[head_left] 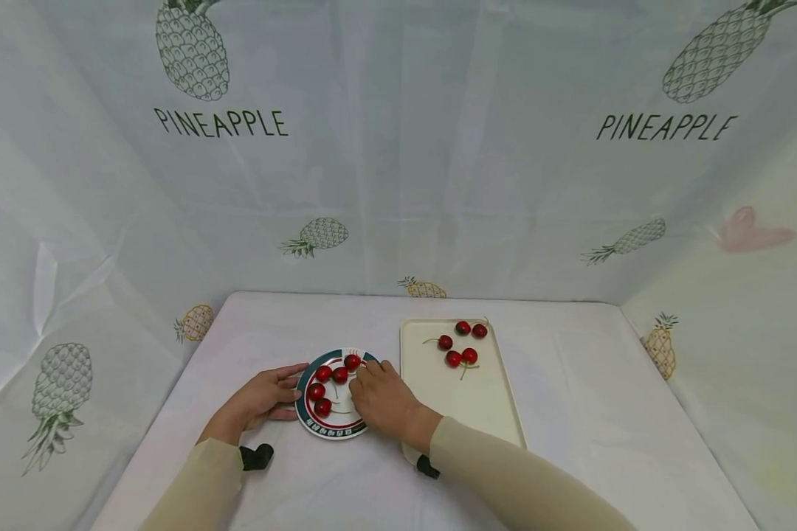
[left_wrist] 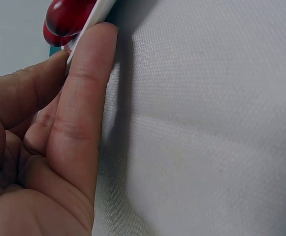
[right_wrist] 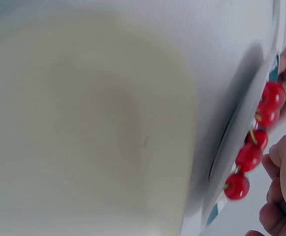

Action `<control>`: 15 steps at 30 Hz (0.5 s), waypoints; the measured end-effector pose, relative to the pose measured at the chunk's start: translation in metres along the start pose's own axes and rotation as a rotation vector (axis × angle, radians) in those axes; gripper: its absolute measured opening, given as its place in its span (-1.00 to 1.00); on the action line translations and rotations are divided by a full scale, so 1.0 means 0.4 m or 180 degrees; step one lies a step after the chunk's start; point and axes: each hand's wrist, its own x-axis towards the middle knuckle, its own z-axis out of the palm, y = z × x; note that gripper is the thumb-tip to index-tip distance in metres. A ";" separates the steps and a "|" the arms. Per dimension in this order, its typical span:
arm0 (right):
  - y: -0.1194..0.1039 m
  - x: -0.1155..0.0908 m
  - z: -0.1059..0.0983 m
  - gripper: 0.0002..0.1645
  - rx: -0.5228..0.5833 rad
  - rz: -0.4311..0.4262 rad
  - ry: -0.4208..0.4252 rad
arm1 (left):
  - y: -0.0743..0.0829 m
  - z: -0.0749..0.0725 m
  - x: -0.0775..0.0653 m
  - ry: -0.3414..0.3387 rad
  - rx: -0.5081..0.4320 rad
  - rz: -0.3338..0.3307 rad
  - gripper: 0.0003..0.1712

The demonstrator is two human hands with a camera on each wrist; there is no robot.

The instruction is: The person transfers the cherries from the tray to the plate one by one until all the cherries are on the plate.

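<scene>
The left hand's (head_left: 262,397) fingers pinch the left rim of the round plate (head_left: 332,434) with the thumb on top, while the right hand (head_left: 385,398) has its fingers bent in over the plate's right side; whether they pinch anything I cannot tell from here. Five red cherries (head_left: 323,374) sit toward the plate's left and far side. Just right of the plate, a cream rectangular tray (head_left: 471,402) on the white-covered table (head_left: 584,413) bears five more cherries (head_left: 469,355).

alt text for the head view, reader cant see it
A person's left hand grips the rim of a plate holding red cherries while the right hand is over its right edge. Five more cherries lie on a cream tray.
</scene>
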 end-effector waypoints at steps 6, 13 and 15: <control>0.055 -0.028 0.000 -0.73 0.0106 0.0236 0.0116 | 0.001 -0.001 -0.004 -0.0001 0.0005 0.0010 -0.26; 0.133 -0.090 0.032 -0.80 0.0174 0.0525 0.0155 | 0.001 0.000 -0.004 -0.0014 -0.0027 0.0023 -0.27; 0.157 -0.112 0.042 -0.77 0.0222 0.0623 0.0231 | 0.001 0.000 -0.003 -0.0013 -0.0042 0.0023 -0.27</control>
